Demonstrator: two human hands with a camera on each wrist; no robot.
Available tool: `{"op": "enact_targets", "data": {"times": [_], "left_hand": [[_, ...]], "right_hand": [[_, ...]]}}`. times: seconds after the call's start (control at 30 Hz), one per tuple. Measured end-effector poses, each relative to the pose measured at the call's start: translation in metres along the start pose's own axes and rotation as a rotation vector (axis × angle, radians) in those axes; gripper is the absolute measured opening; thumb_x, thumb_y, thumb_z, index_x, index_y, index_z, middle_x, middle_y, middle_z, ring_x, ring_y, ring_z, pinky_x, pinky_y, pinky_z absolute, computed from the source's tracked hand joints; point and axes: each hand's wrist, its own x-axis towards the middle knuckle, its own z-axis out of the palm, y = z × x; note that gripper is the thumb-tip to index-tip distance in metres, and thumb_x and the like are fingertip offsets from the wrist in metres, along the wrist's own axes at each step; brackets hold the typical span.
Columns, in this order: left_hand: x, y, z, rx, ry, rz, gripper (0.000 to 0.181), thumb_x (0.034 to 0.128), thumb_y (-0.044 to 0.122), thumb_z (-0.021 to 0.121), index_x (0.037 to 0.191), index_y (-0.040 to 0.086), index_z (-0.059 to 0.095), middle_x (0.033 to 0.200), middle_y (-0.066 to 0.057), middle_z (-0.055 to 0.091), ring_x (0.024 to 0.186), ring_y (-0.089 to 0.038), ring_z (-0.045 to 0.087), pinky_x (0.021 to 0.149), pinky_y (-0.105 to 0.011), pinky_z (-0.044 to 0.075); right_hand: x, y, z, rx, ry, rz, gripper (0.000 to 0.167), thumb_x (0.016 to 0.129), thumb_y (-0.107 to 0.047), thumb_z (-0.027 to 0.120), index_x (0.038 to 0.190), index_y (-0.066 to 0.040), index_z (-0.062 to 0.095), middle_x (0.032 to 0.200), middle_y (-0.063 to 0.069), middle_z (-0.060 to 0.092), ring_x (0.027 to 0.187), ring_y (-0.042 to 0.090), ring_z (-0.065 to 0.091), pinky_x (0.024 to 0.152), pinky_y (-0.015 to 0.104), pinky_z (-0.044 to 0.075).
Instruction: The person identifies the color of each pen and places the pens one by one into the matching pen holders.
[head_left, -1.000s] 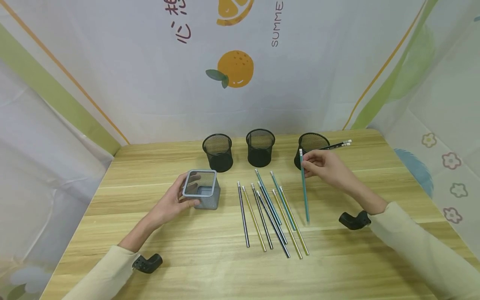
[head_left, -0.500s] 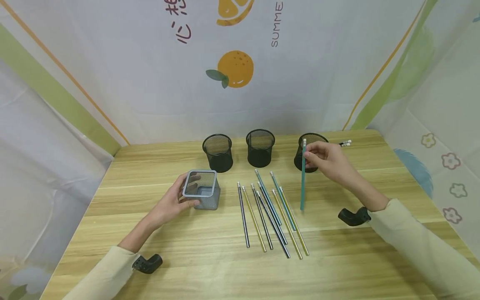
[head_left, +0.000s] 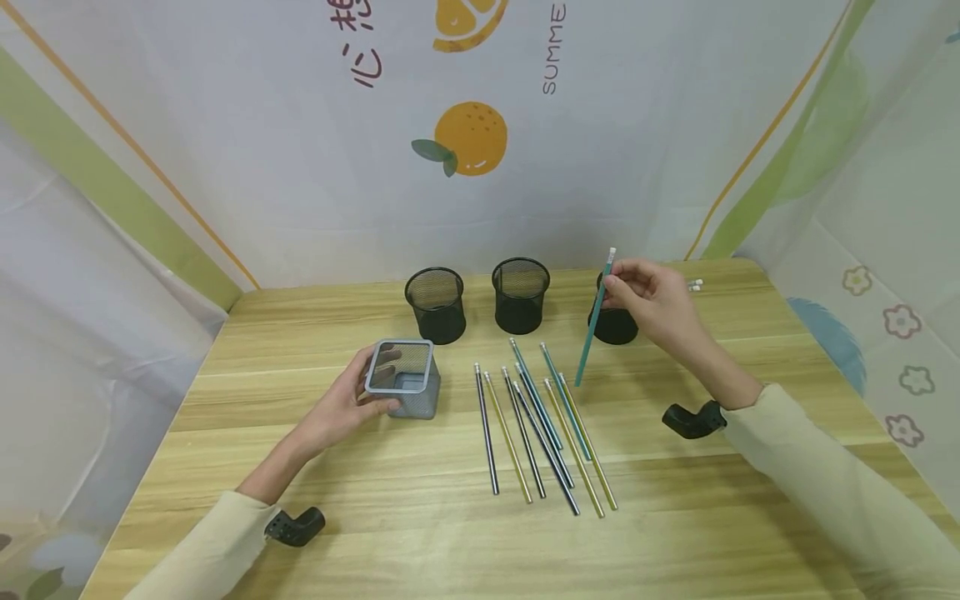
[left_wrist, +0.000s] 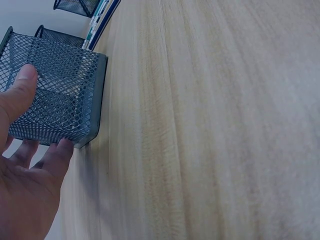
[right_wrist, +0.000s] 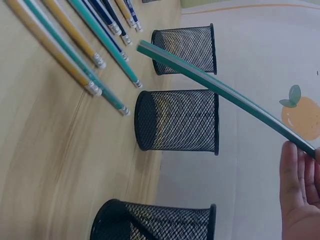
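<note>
The left hand [head_left: 347, 403] is gripping a square mesh holder [head_left: 422, 402]; the right hand [head_left: 658, 305] is pinching a teal pencil [head_left: 592, 329], probably light and stiff, sensibly near its eraser [head_left: 612, 252], at one o'clock from the loose pencils [head_left: 545, 448].

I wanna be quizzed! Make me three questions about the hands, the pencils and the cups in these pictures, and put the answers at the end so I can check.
1. True or false: the left hand holds a square gray mesh cup.

2. The right hand is pinching a pencil. What color is that pencil?
A) yellow
B) blue-green
C) red

3. Count and fill in: there are ___ round black mesh cups standing on the table.

Key:
1. True
2. B
3. Three (one is partly hidden behind the right hand in the head view)
</note>
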Motion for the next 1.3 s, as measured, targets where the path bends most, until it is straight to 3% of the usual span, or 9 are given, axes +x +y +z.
{"op": "enact_targets", "data": {"times": [0.33, 0.5, 0.63, 0.83, 0.97, 1.17, 1.3], "left_hand": [[0.001, 0.001, 0.0, -0.001, 0.001, 0.0, 0.08, 0.0902, -0.01, 0.071, 0.155, 0.003, 0.027, 0.157, -0.02, 0.034, 0.143, -0.046, 0.03, 0.11, -0.058, 0.036], [0.001, 0.002, 0.0, -0.001, 0.0, -0.003, 0.079, 0.0903, -0.01, 0.071, 0.155, 0.003, 0.027, 0.157, -0.021, 0.034, 0.144, -0.046, 0.029, 0.11, -0.06, 0.035], [0.001, 0.001, 0.0, -0.009, 0.001, -0.008, 0.08, 0.0897, -0.011, 0.071, 0.155, 0.004, 0.028, 0.157, -0.02, 0.034, 0.144, -0.045, 0.03, 0.11, -0.059, 0.036], [0.001, 0.001, 0.0, -0.003, 0.0, -0.005, 0.079, 0.0902, -0.009, 0.071, 0.155, 0.005, 0.028, 0.157, -0.02, 0.034, 0.143, -0.046, 0.03, 0.11, -0.06, 0.036], [0.001, 0.0, -0.001, -0.002, 0.0, 0.002, 0.079, 0.09, -0.009, 0.072, 0.155, 0.005, 0.029, 0.156, -0.021, 0.035, 0.143, -0.046, 0.03, 0.109, -0.06, 0.036], [0.001, 0.0, 0.0, -0.005, -0.002, 0.005, 0.079, 0.0899, -0.009, 0.071, 0.155, 0.004, 0.028, 0.157, -0.021, 0.034, 0.143, -0.047, 0.03, 0.109, -0.06, 0.036], [0.001, 0.0, 0.0, -0.005, -0.004, 0.005, 0.079, 0.0898, -0.01, 0.071, 0.155, 0.003, 0.028, 0.157, -0.022, 0.034, 0.143, -0.047, 0.029, 0.109, -0.061, 0.036]], "right_hand": [[0.008, -0.002, 0.009, 0.094, 0.173, -0.109, 0.014, 0.101, 0.005, 0.057, 0.109, 0.017, 0.056, 0.095, 0.017, 0.062, 0.078, 0.02, 0.068, 0.074, 0.027, 0.06], [0.011, -0.003, 0.011, 0.105, 0.244, -0.209, 0.013, 0.101, 0.008, 0.056, 0.108, 0.018, 0.055, 0.097, 0.019, 0.06, 0.08, 0.02, 0.065, 0.076, 0.024, 0.058], [0.013, -0.004, 0.015, 0.102, 0.262, -0.304, 0.014, 0.1, 0.01, 0.054, 0.108, 0.022, 0.053, 0.1, 0.024, 0.058, 0.083, 0.021, 0.064, 0.078, 0.024, 0.058], [0.018, -0.004, 0.023, 0.065, 0.264, -0.416, 0.011, 0.099, 0.017, 0.052, 0.108, 0.024, 0.05, 0.104, 0.017, 0.059, 0.091, 0.02, 0.066, 0.081, 0.027, 0.058], [0.023, -0.006, 0.028, 0.09, 0.266, -0.442, 0.011, 0.099, 0.017, 0.051, 0.108, 0.023, 0.05, 0.107, 0.014, 0.058, 0.094, 0.022, 0.066, 0.083, 0.029, 0.058], [0.032, -0.008, 0.034, 0.09, 0.294, -0.459, 0.011, 0.099, 0.016, 0.051, 0.109, 0.02, 0.052, 0.106, 0.025, 0.055, 0.095, 0.025, 0.064, 0.086, 0.033, 0.058], [0.036, -0.009, 0.038, 0.105, 0.308, -0.462, 0.012, 0.099, 0.017, 0.05, 0.111, 0.019, 0.051, 0.106, 0.025, 0.055, 0.095, 0.025, 0.063, 0.087, 0.032, 0.057]]}}
